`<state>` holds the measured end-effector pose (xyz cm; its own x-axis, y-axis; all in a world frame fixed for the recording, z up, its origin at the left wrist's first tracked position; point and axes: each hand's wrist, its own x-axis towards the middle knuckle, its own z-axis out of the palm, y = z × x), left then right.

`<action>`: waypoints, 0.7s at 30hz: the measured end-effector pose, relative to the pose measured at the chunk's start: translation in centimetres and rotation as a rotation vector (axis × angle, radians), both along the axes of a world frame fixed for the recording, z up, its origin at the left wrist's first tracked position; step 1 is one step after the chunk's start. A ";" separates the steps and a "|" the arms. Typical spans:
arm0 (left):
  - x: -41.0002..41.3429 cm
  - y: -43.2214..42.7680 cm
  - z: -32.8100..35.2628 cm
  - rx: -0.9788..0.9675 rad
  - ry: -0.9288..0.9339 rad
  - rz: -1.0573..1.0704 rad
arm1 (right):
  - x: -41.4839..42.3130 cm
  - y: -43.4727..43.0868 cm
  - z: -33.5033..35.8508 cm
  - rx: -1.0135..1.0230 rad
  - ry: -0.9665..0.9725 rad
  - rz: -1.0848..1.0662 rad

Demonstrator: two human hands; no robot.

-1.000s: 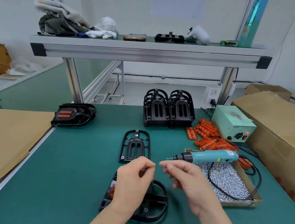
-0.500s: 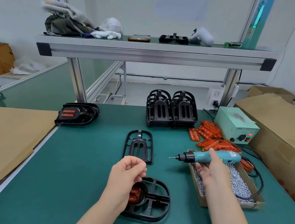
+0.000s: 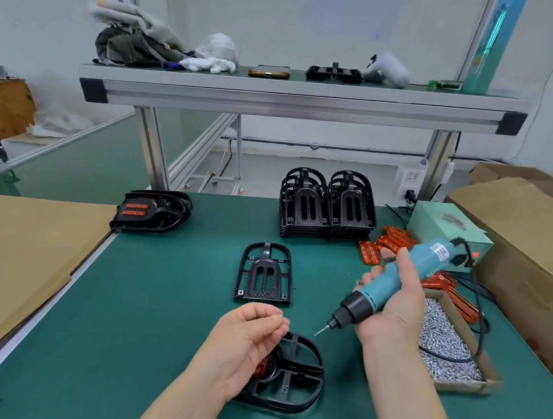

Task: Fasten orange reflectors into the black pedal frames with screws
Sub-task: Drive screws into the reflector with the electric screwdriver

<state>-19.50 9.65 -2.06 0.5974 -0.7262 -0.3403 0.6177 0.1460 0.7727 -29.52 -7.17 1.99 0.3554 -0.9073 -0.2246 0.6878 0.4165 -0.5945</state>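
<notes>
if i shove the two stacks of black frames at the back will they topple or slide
Probably slide as blocks: the stacks of black frames look nested and wide-based. Likely light, being open lattice. The top frames might shift first.

Assembly workshop, bench station.
Green-matted workbench (image 3: 154,299), aluminium-profile shelf (image 3: 297,103), stacked black pedal frames (image 3: 302,209), carton tray of screws (image 3: 468,385), screwdriver power unit (image 3: 438,224), cardboard boxes (image 3: 533,238).
</notes>
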 end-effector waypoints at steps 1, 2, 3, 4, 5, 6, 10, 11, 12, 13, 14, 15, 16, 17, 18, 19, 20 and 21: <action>-0.1 0.0 -0.1 -0.006 0.029 -0.010 | 0.2 0.3 0.4 -0.012 -0.009 0.029; -0.3 0.1 -0.1 -0.014 0.058 -0.020 | 0.5 0.6 0.7 -0.017 -0.012 0.049; -0.4 0.1 -0.1 -0.024 0.085 -0.029 | 0.7 0.9 1.1 -0.018 -0.017 0.058; -0.5 0.2 -0.1 -0.033 0.111 -0.036 | 1.0 1.2 1.3 -0.017 -0.025 0.052; -0.5 0.2 0.0 -0.043 0.137 -0.042 | 1.3 1.5 1.5 -0.023 -0.026 0.034; -0.6 0.3 0.0 -0.053 0.162 -0.047 | 1.5 1.8 1.7 -0.045 -0.022 0.014; -0.7 0.6 -0.1 -0.082 0.235 -0.054 | 2.3 2.4 2.1 -0.111 0.018 -0.068; -0.6 0.6 -0.1 -0.085 0.243 -0.052 | 2.4 2.6 2.2 -0.118 0.019 -0.088; -0.6 0.7 -0.1 -0.086 0.250 -0.050 | 2.5 2.7 2.1 -0.127 0.017 -0.106; -0.6 0.7 -0.1 -0.087 0.255 -0.049 | 2.6 2.8 2.1 -0.133 0.013 -0.122; -0.6 0.7 0.0 -0.087 0.258 -0.049 | 2.7 3.0 2.0 -0.139 0.011 -0.136; -0.6 0.7 0.0 -0.087 0.259 -0.049 | 2.7 3.1 2.0 -0.147 0.012 -0.147; -0.6 0.7 0.0 -0.087 0.261 -0.047 | 2.8 3.2 1.9 -0.156 0.018 -0.157; -0.6 0.7 0.0 -0.084 0.262 -0.043 | 2.9 3.3 1.9 -0.167 0.026 -0.164; -0.6 0.7 0.0 -0.082 0.264 -0.039 | 3.0 3.4 1.9 -0.178 0.031 -0.171; -0.6 0.7 -0.1 -0.082 0.269 -0.035 | 3.0 3.5 1.9 -0.189 0.036 -0.179; -0.6 0.7 -0.2 -0.085 0.279 -0.032 | 3.1 3.6 1.9 -0.203 0.039 -0.188; -0.6 0.7 -0.2 -0.090 0.292 -0.028 | 3.0 3.7 1.9 -0.216 0.040 -0.197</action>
